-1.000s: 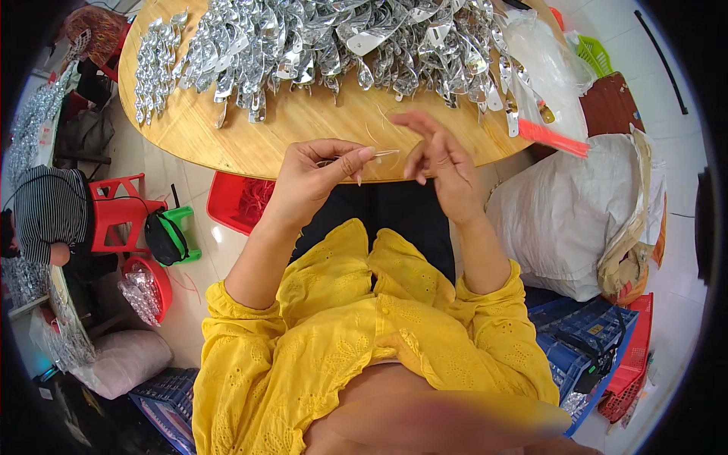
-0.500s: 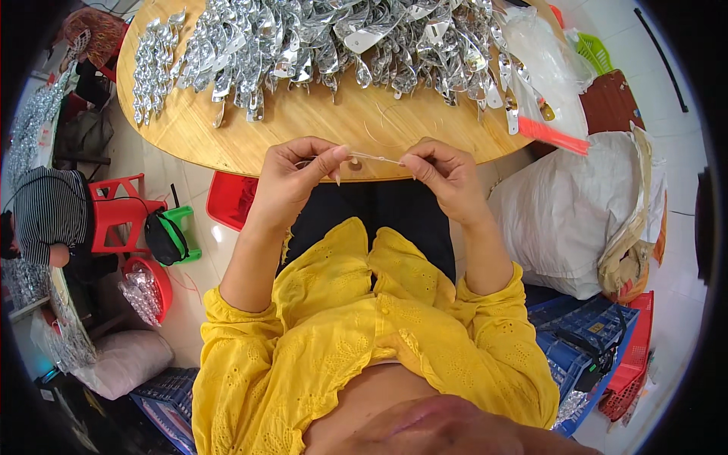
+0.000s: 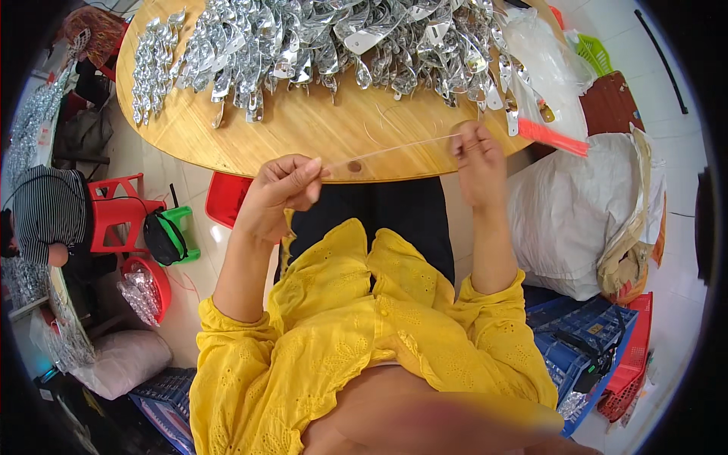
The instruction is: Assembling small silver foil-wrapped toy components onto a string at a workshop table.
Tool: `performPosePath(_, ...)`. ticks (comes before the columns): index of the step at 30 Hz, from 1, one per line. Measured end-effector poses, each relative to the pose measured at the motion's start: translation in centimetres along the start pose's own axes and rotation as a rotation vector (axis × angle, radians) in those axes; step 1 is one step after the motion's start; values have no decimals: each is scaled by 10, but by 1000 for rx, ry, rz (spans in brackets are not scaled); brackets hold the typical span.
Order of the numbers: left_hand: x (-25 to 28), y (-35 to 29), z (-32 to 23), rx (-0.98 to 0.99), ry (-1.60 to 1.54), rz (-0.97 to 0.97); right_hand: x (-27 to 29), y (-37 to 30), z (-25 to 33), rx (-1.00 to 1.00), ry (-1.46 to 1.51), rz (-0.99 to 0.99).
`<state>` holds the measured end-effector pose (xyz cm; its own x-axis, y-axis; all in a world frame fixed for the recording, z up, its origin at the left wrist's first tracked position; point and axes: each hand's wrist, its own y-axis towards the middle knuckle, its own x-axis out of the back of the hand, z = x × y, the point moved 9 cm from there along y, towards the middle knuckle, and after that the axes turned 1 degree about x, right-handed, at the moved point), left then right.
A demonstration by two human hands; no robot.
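Your left hand [image 3: 284,183], ten o'clock, right hand [image 3: 481,161], two o'clock, pinch thin pale thread [image 3: 390,149]: likely tensioning; next needs steady grip.

A: What's underfoot around you?
B: Pale tile floor [image 3: 206,267], glossy; white glare patch [image 3: 217,234] left of you.
A: Furniture?
B: Oval wooden table [image 3: 258,148] ahead of you. To your left, red stool [image 3: 114,203]; just beside it, green stool [image 3: 176,213].

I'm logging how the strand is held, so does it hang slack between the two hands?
No, the thin strand runs nearly straight from the left hand to the right hand.
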<state>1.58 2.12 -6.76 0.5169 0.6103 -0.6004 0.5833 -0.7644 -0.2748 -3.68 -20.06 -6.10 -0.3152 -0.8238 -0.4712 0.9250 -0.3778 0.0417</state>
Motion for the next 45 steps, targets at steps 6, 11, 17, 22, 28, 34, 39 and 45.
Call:
performPosePath(6,-40,8,-27,-336,-38,-26,-108,-47,17,637,-950,310)
performPosePath(11,-69,-6,-35,-691,881,-160,-100,-44,28,438,-732,221)
performPosePath(17,-68,-9,-39,-726,911,-217,-93,-40,15,359,-692,250)
performPosePath(22,-53,2,-26,-503,459,-100,-84,-43,-19,0,-263,288)
performPosePath(28,-59,3,-18,-477,408,-13,-100,-52,-30,-72,9,386)
performPosePath(34,-34,-2,-5,-372,555,-358,-94,-59,-31,114,-400,241)
performPosePath(39,-43,-4,-9,-427,642,-265,-100,-62,-11,498,-740,247)
performPosePath(45,-44,-3,-13,-429,522,-173,-111,-59,2,512,-974,431)
